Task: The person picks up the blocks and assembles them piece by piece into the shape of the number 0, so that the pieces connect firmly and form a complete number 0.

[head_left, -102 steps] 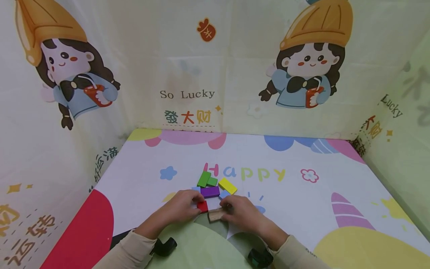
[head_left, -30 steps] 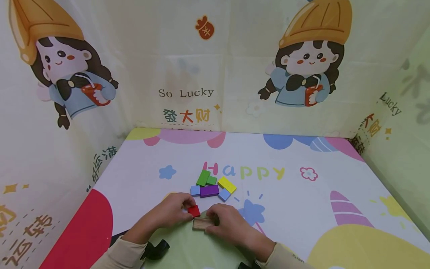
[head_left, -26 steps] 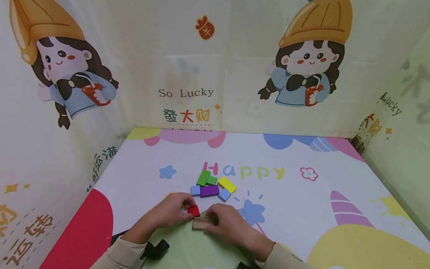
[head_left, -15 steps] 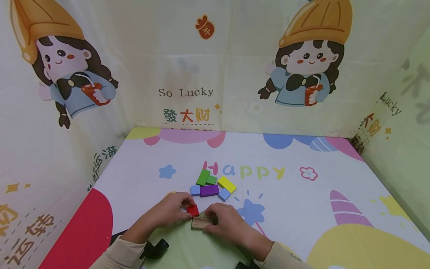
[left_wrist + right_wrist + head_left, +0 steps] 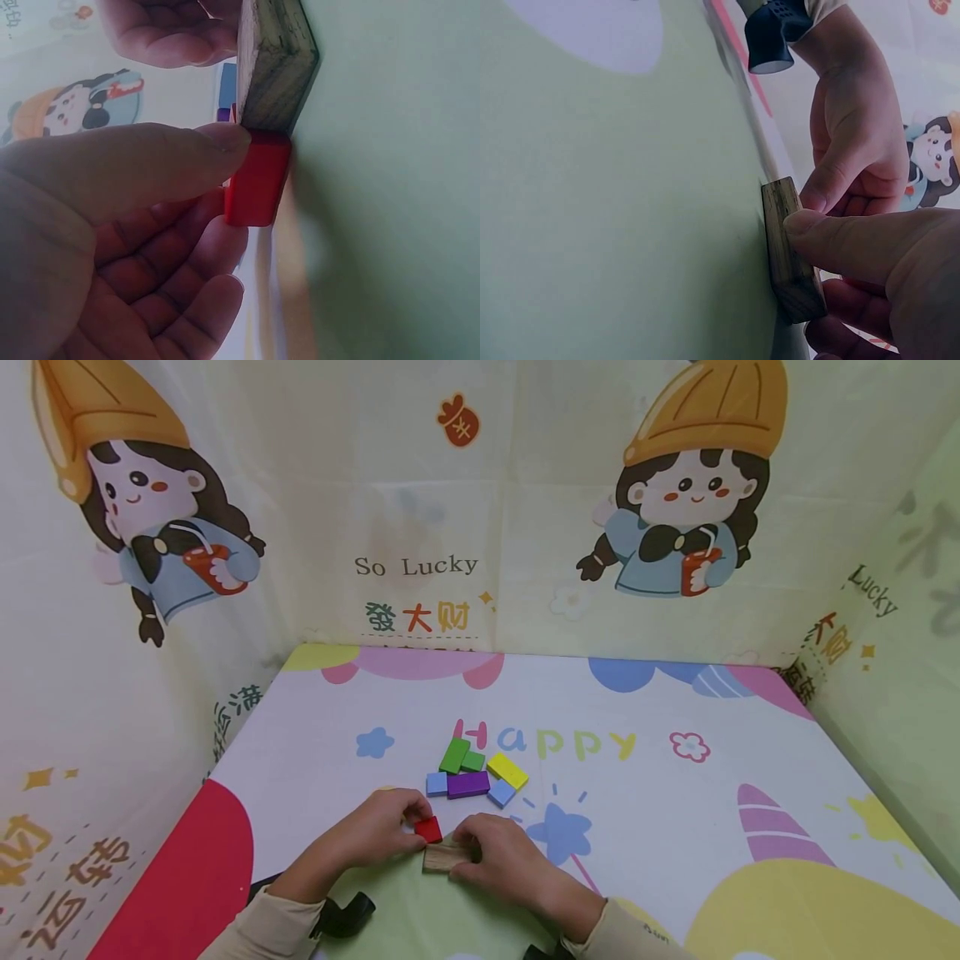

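One red block and wooden block between hands

A table with a bright cartoon print, hemmed in by creased, cream-coloured printed sheeting.
The back wall carries "So Lucky" lettering, colourful Chinese characters and a small red pouch; one cartoon figure in an orange hat is on its right, another towards the left. The white tabletop reads "Happy", with a red patch at left and a yellow one at right. The light is soft and rather dim.
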`<state>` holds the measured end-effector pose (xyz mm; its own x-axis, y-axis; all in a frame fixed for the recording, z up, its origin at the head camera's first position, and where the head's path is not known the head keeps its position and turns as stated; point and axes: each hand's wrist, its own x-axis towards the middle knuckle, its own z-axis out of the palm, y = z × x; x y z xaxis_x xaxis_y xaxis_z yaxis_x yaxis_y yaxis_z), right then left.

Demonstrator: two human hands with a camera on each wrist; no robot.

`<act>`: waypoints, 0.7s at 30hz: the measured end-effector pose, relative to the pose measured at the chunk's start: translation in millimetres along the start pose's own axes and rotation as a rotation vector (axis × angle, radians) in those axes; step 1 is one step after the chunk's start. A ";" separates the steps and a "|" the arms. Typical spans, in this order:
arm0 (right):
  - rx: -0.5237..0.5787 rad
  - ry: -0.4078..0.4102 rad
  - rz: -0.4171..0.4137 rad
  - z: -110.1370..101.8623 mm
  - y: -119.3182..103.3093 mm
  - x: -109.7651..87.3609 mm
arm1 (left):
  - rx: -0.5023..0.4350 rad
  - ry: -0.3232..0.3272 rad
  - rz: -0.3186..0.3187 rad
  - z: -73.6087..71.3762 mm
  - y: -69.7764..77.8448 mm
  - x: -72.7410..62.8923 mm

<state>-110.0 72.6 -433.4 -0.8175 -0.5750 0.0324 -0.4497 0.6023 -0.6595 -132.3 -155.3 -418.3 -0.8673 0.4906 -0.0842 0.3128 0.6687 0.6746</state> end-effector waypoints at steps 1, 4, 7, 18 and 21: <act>0.001 -0.001 0.000 0.1 0.1 0.0 | -0.001 -0.001 -0.003 0.1 0.0 0.0; 0.004 -0.001 0.003 0.4 0.3 -0.1 | -0.004 -0.006 -0.014 0.1 0.3 -0.1; 0.012 -0.001 0.011 0.6 0.2 -0.1 | -0.001 -0.007 -0.015 -0.1 0.2 0.1; 0.028 0.010 0.025 0.7 -1.2 -0.2 | 0.015 -0.003 -0.032 -0.4 0.4 1.3; 0.031 0.011 0.027 0.9 -1.4 -0.4 | 0.014 -0.008 -0.025 0.0 0.6 1.7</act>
<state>-108.7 71.5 -433.2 -0.8335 -0.5521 0.0223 -0.4160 0.6004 -0.6830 -133.6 -154.1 -418.0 -0.8717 0.4783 -0.1066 0.2967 0.6882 0.6620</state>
